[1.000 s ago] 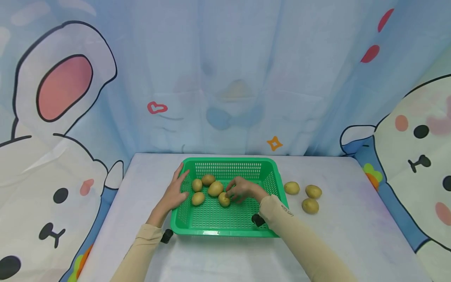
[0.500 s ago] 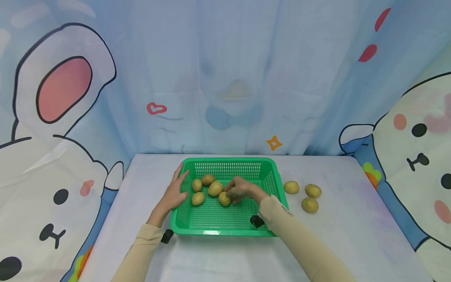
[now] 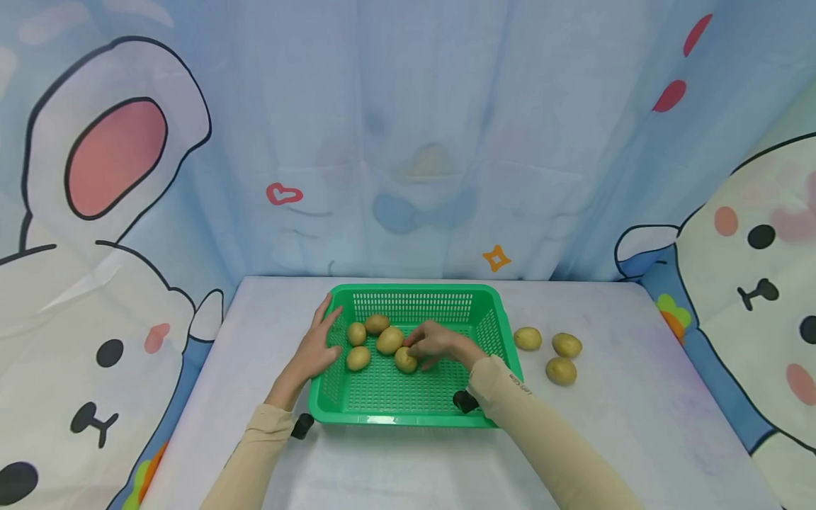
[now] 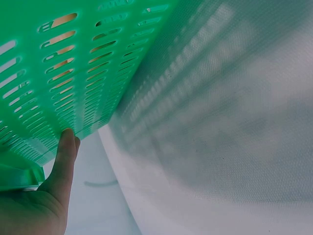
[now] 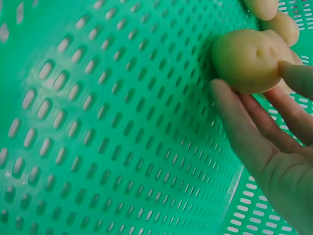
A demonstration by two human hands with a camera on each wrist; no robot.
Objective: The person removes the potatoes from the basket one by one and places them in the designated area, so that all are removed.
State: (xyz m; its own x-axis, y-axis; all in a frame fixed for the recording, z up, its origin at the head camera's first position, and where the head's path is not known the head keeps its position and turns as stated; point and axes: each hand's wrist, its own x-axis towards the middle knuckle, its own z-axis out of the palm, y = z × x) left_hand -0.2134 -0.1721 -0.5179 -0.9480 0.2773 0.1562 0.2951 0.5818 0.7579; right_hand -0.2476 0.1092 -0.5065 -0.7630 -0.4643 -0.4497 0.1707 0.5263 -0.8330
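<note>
Potato (image 3: 404, 361) in the fingers, and it's holding its ground! The right hand (image 3: 440, 341) has it pinched, tips on opposite sides, near the middle of the basket (image 3: 408, 419). Over the past second, hardly a stir: the fingers have barely shifted and the potato sits on the same spot. So the tally hasn't budged: five in the basket, three out on the desk (image 3: 637, 425). Is its weight on the basket floor? Can't tell from here.

Across to the left hand (image 3: 314, 352), also unmoved: fingers spread, laid over the basket's left edge, steadying it, I'd say.

Inside, a second potato (image 3: 390, 341) sits just beside the pinched one, to its far left; a third potato (image 3: 377, 325) is near the far edge, a fourth potato (image 3: 356, 334) close to the far left corner, a fifth potato (image 3: 358, 359) by the left edge. Out past the basket's right edge, a sixth potato (image 3: 528, 338) lies nearest, with a seventh potato (image 3: 567, 345) and an eighth potato (image 3: 562, 371) close together farther right, no hand on them.
</note>
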